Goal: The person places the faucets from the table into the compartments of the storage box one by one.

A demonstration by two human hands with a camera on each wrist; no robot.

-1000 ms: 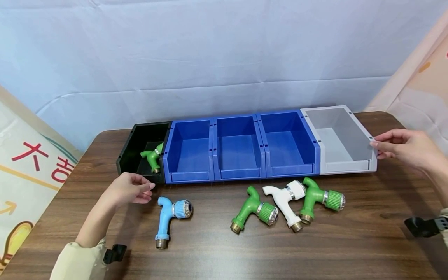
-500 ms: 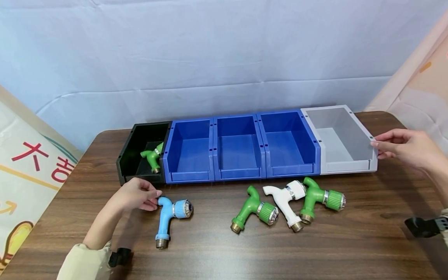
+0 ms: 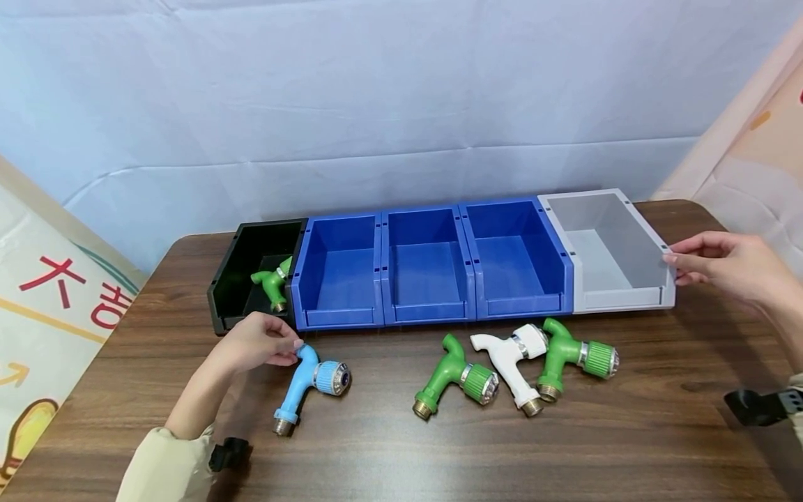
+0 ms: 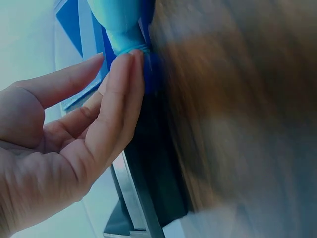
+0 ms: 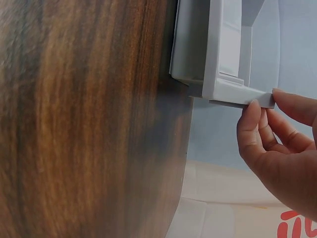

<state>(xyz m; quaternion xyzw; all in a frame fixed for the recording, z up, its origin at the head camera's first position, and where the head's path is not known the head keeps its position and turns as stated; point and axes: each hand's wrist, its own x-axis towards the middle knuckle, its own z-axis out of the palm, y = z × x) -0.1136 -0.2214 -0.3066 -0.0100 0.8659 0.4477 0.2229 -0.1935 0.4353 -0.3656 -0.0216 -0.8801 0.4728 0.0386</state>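
On the table lies a light-blue tap (image 3: 300, 385) with a ribbed knob and brass-coloured threaded end. My left hand (image 3: 258, 343) reaches its spout from the left, fingertips right at the spout's tip. In the left wrist view, the fingers (image 4: 115, 99) are fairly straight against the light-blue spout (image 4: 116, 17), and a gap shows between them and the thumb. At the far right, my right hand (image 3: 728, 265) pinches the front side edge of a light-grey bin (image 3: 649, 233); in the right wrist view the thumb and fingers hold the bin's corner (image 5: 237, 93).
A black bin (image 3: 224, 279) with a green tap (image 3: 272, 284) inside stands at the left end of the row. Blue bins (image 3: 429, 311) fill the middle. Before them lie a green tap (image 3: 447, 373), a white tap (image 3: 508, 359) and another green tap (image 3: 567, 348).
My left hand has moved right to the light-blue tap's spout. The tap has turned, its spout shifting right and its threaded end left. My right hand keeps its hold on the grey bin.
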